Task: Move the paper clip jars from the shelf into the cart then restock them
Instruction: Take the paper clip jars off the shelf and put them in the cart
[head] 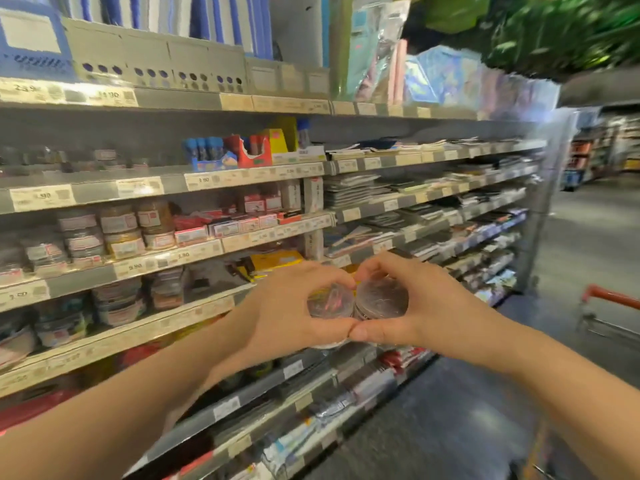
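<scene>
Each of my hands grips a clear round paper clip jar, held side by side in front of the shelving. My left hand [291,306] curls round a jar of coloured clips [330,301]. My right hand [412,306] curls round a jar of darker clips [381,299]. The two thumbs touch below the jars. More jars [117,233] with white and red labels stand stacked on the shelf [166,261] at the left. The red handle of the cart [611,296] shows at the right edge.
Stationery shelves run from left to far right, holding staple boxes [225,226], glue sticks [207,150] and notebooks [398,192]. Price tags line the shelf edges. The grey aisle floor [581,237] opens to the right.
</scene>
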